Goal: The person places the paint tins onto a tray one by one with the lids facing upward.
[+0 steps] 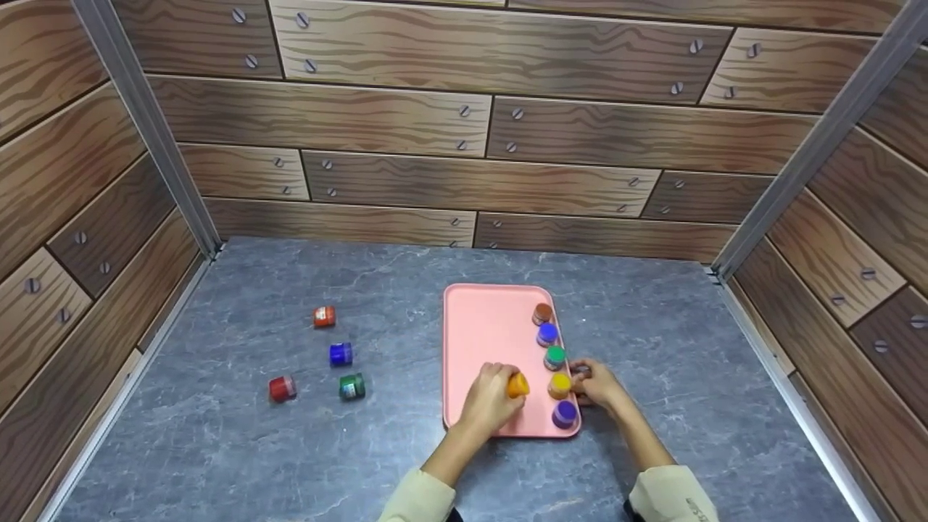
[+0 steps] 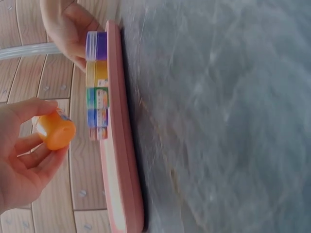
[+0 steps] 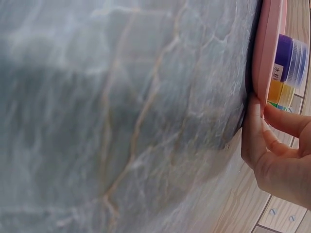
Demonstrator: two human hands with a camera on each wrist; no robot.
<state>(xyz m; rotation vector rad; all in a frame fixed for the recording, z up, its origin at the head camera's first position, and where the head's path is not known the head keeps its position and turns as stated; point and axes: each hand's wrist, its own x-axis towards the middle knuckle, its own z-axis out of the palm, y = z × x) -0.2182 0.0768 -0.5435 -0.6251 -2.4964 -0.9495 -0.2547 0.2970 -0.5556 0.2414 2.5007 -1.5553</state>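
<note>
Orange and plastic-looking, the jar (image 1: 518,386) is pinched in the left hand (image 1: 491,399), thumb opposite fingers, tilted above the pink tray (image 1: 478,319) around six o'clock from its middle. It should handle as light and stiff, perhaps slick; gripping its sides looks surest. That arm reaches in from seven o'clock; the right hand (image 1: 596,384) pinches the tray's rim just past three. Five jars (image 1: 554,358) line the tray from one to five; four others (image 1: 341,354) sit on the worktop (image 1: 217,449) around nine.
</note>
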